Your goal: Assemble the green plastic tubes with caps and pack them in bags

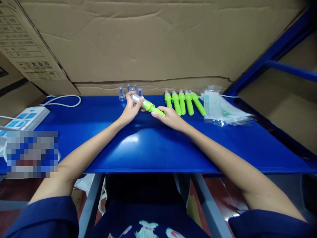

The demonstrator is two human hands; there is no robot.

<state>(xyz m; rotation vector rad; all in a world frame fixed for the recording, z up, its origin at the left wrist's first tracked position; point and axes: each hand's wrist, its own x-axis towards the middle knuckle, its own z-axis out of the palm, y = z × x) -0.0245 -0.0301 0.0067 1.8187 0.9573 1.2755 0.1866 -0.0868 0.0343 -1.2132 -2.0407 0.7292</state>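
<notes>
Both hands hold a bright green stick-shaped device [156, 110] with a ribbed handle, a yellow ring and a clear tip; its exact kind I cannot tell. My left hand [132, 107] is closed around the clear end, thumb along its side. Wrapped round the green handle's lower end is my right hand [170, 117]. The device lies slanted, clear end up and to the left, above the blue table [148, 148]. Just behind my left hand stand several clear plastic caps [121, 93]. To the right, several similar green devices [182, 102] lie in a row.
Clear plastic bags [223, 107] are piled at the right of the table. A white power strip [24, 119] and a looped white cable [64, 100] lie at the left. Cardboard [148, 43] walls the back, and a blue metal frame [269, 62] rises at the right.
</notes>
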